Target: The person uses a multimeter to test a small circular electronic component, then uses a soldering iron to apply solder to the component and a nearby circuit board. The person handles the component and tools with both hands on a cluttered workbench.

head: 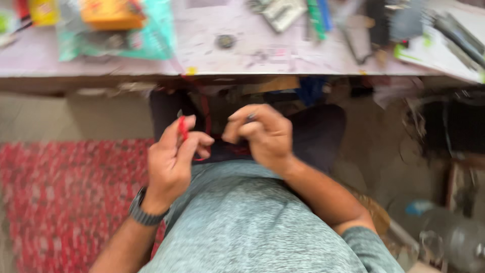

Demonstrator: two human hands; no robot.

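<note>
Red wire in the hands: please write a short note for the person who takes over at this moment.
Left hand: pinches the red wire between thumb and fingers.
Right hand: closed on a small dark piece; the blur hides what it is.
Both hands are over the lap, below the workbench edge; the wire loops down between them.
Done and left: the blurred picture shows neither.

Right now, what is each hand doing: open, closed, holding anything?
Left hand: closed, fingers pinching a thin red wire.
Right hand: closed, fingers pinched on a small dark piece; too blurred to tell what it is.
</note>
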